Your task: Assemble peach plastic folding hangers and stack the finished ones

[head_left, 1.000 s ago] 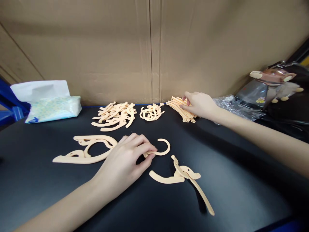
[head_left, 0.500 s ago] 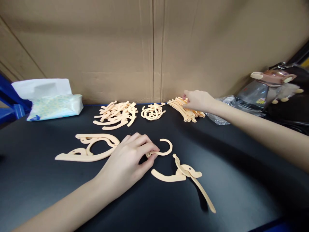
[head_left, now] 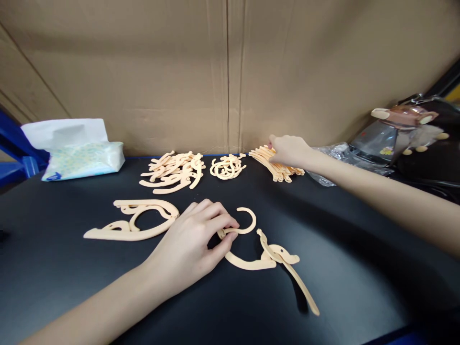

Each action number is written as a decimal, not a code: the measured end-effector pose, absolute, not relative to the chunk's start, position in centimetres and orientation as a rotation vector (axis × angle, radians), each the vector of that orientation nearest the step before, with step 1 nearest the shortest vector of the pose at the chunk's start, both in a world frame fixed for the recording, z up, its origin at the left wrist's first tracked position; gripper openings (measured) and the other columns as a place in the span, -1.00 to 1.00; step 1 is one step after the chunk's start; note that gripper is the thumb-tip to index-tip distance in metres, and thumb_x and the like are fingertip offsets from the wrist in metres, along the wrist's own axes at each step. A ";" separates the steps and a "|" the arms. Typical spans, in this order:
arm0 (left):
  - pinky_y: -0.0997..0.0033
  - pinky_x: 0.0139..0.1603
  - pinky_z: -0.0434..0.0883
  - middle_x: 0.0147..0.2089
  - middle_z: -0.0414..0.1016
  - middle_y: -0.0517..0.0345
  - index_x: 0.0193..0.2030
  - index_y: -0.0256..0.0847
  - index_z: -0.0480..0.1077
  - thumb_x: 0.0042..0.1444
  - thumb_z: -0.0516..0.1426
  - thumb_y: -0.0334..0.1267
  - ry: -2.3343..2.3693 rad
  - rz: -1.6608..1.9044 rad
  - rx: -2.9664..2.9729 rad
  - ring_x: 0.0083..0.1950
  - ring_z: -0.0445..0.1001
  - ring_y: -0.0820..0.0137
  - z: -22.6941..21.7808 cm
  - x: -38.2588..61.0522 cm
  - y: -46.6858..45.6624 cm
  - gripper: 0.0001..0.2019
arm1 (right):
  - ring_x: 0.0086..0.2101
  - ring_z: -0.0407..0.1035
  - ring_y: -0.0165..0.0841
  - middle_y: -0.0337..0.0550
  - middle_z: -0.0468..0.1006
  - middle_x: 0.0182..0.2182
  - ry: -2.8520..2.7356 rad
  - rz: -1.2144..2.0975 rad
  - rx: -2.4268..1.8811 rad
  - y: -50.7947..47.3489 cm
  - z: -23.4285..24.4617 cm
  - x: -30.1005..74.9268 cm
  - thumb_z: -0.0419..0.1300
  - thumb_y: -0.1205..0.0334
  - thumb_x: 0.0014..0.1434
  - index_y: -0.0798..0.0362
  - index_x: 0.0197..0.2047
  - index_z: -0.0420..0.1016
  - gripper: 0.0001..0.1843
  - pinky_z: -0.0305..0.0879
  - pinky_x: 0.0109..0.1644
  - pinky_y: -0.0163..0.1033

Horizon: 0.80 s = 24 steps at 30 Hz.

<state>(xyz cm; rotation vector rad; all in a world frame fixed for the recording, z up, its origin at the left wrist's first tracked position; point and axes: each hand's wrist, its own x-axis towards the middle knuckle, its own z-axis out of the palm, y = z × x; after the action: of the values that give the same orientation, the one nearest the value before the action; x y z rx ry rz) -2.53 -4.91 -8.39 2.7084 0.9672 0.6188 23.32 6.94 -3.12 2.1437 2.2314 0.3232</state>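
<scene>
My left hand [head_left: 196,239] rests on the black table [head_left: 359,268], thumb and fingers pinched on the stem of a cream plastic hook piece [head_left: 243,225]. Just right of it lies a long curved hanger arm [head_left: 283,263] crossing another curved piece. Left of that hand sit stacked curved hanger parts [head_left: 134,223]. My right hand [head_left: 289,149] reaches to the back, fingers closed on a stack of straight cream strips [head_left: 275,165]. Two more piles lie at the back: curved arms [head_left: 172,172] and small hooks [head_left: 227,166].
A cardboard wall [head_left: 230,72] closes off the back edge of the table. A tissue pack [head_left: 81,153] lies at the back left. At the back right are crinkled clear plastic [head_left: 334,158] and a kettle-like object with a plush toy [head_left: 398,129].
My right hand has shifted slightly back and up on the strip stack. My left hand keeps its pinch on the hook, almost unmoved.
</scene>
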 end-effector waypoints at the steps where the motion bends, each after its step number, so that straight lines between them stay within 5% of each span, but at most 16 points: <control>1: 0.28 -0.21 0.21 -0.21 0.45 0.21 -0.16 -0.14 0.44 0.27 0.07 -0.34 0.954 0.613 2.709 -0.23 0.34 0.35 -8.4 -2.5 -4.9 -0.88 | -0.23 0.45 -0.14 0.08 0.57 -0.18 2.253 0.322 2.147 6.8 -3.0 23.3 0.19 0.30 0.05 0.16 0.03 0.39 -0.57 0.18 -0.32 -0.21; 15: 0.28 -0.20 0.17 -0.22 0.45 0.21 -0.12 -0.12 0.45 0.32 0.05 -0.34 0.784 0.647 2.689 -0.22 0.33 0.36 -8.2 -2.0 -6.2 -0.85 | -0.40 0.36 -0.34 -0.24 0.52 -0.39 2.859 -0.054 1.689 -1.3 -4.2 20.9 0.18 0.39 0.08 0.05 -0.09 0.28 -0.70 0.08 -0.36 -0.30; 24: 0.25 -0.19 0.22 -0.20 0.45 0.16 -0.09 -0.17 0.40 0.33 -0.01 -0.36 0.974 0.780 2.723 -0.20 0.34 0.32 -8.0 -2.4 -5.4 -0.83 | -0.37 0.31 -0.31 -0.12 0.45 -0.38 3.077 0.342 1.208 -3.8 -6.1 20.6 0.10 0.29 0.30 0.11 -0.22 0.37 -0.92 0.14 -0.30 -0.26</control>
<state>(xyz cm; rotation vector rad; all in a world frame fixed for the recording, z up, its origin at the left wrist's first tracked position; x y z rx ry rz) -2.42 -5.40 -8.01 2.7230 0.9740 0.7798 20.57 -3.82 -6.05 1.2083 3.0768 0.3419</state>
